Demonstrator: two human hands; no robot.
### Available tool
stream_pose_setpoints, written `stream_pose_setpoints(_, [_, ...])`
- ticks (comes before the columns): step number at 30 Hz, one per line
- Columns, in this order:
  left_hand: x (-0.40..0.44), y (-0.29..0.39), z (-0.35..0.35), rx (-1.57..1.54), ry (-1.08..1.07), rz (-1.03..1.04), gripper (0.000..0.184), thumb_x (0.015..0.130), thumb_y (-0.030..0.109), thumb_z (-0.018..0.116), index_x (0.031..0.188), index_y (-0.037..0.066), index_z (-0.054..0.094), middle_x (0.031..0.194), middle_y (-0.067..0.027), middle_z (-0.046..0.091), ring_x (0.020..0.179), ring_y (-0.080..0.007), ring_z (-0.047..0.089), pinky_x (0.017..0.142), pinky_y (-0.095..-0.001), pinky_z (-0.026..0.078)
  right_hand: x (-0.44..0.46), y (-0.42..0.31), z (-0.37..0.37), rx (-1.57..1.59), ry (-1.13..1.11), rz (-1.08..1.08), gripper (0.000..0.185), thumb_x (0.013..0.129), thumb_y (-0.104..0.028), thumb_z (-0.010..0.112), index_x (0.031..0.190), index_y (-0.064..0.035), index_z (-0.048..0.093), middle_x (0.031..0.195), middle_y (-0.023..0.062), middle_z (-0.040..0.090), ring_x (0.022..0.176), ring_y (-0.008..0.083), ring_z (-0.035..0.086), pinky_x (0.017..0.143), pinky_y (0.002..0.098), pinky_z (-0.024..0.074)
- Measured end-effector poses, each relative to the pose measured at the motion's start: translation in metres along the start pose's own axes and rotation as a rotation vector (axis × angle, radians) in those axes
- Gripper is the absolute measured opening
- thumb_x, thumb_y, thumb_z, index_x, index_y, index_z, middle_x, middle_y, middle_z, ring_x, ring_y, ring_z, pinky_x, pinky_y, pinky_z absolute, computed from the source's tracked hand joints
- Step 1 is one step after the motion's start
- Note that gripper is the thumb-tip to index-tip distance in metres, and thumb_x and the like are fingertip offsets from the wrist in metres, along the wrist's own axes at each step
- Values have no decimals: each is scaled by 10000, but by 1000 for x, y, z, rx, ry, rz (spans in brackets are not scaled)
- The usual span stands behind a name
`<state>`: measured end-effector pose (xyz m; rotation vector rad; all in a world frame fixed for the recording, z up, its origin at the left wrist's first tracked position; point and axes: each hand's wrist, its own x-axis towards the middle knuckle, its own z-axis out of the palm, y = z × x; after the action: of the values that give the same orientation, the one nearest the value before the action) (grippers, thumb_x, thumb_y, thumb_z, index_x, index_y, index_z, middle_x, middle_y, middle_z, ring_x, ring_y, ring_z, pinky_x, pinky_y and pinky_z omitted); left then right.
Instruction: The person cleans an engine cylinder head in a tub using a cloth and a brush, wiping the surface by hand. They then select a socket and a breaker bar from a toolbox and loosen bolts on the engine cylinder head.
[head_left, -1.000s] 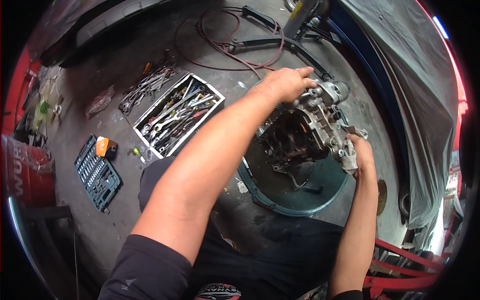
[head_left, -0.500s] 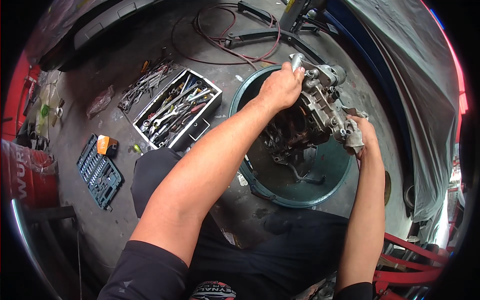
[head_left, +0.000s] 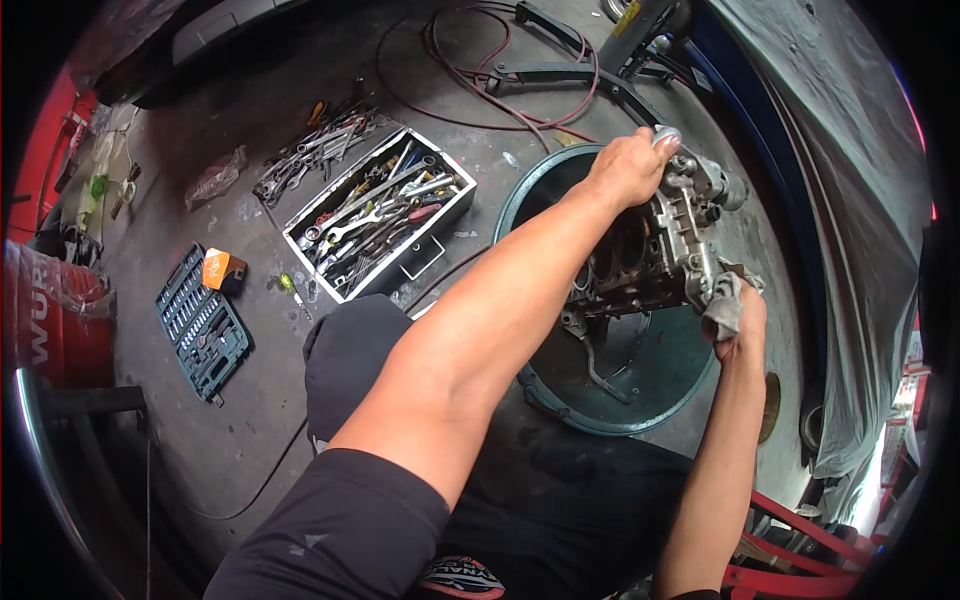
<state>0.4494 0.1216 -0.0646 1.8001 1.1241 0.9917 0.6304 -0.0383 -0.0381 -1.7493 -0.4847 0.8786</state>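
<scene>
Behind the left hand [head_left: 632, 172], back along its forearm [head_left: 530, 265], plenty was blocked from view: the arm cut across the left side of the green tub [head_left: 665, 395] and covered part of the engine block [head_left: 690, 235]. That left hand was curled tight, thumb uppermost, around a silver end piece [head_left: 667, 133]; loose tool or part of the engine, I couldn't tell! Over at the right hand [head_left: 746, 320], most fingers were lost behind a crumpled grey rag [head_left: 725, 312], gripped in a bent hand up against the engine's near end. And the engine block? Right between the two hands, just below the left one, out over the tub, its support hard to make out. Well off to the left hand's left sat the toolbox [head_left: 455, 215], crammed with wrenches [head_left: 345, 228].
</scene>
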Motion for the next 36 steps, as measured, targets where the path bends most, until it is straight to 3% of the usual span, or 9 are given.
stream_pose_setpoints(3, [17,3,5,-28,-23,-12,598,999,486,390,1148,-73,539,1039,-309,644,1030,-443,611,921,-492,463,52,-6,-35,43,-27,-9,137,869,-158,546,834,-71,645,666,39,597,580,195,609,456,340,474])
stream_pose_setpoints(7, [31,-3,9,-70,-30,0,635,986,527,416,1115,-76,569,1051,-307,641,1054,-441,603,925,-486,458,54,-47,-54,-1228,50,-616,259,864,-228,605,989,-19,694,852,145,718,807,241,693,699,393,526])
stream_pose_setpoints(9, [34,1,6,-80,-59,-21,639,986,533,414,1127,-72,566,1067,-295,644,1062,-430,605,928,-481,462,8,-89,-6,-1339,343,-635,295,899,-235,586,1106,-42,668,986,179,708,955,283,689,817,400,495])
stream_pose_setpoints(13, [40,6,6,-72,-114,-39,661,983,552,408,1166,-66,555,1097,-272,646,1084,-408,607,939,-468,470,7,-85,62,-1125,86,-696,531,892,-413,643,1267,-40,597,1114,161,644,1066,272,617,925,367,457])
stream_pose_setpoints(15, [43,5,10,-80,-102,-28,666,981,553,412,1164,-70,559,1098,-274,645,1084,-410,606,938,-468,469,25,-57,66,-1173,119,-1057,696,843,-335,732,1401,-21,459,1209,172,588,1138,255,570,985,329,422])
stream_pose_setpoints(21, [48,2,21,-214,-136,-30,627,980,523,431,1168,-55,586,1147,-273,630,1116,-401,591,958,-448,453,45,-74,53,-850,-199,-734,850,736,-41,804,1446,37,344,1201,146,598,1101,215,578,967,315,437])
stream_pose_setpoints(27, [-24,-62,87,-503,536,-486,438,955,309,487,1310,55,519,1116,-274,641,1069,-434,608,908,-490,466,50,-71,44,-798,-281,-650,793,802,-50,747,1458,38,311,1136,97,620,994,148,592,877,275,478])
stream_pose_setpoints(33, [-168,-91,153,-654,154,-625,592,883,37,524,1450,137,388,858,-110,630,896,-248,651,847,-377,499,67,-65,38,-926,-189,-821,817,811,-82,750,1475,34,288,1198,129,571,978,186,607,848,295,504])
stream_pose_setpoints(36, [-170,-79,154,-387,75,-364,716,896,60,507,1531,256,240,921,-163,634,866,-328,637,829,-435,501,49,-71,50,-776,-283,-593,823,813,-89,752,1482,15,283,1227,139,530,942,183,615,768,293,532])
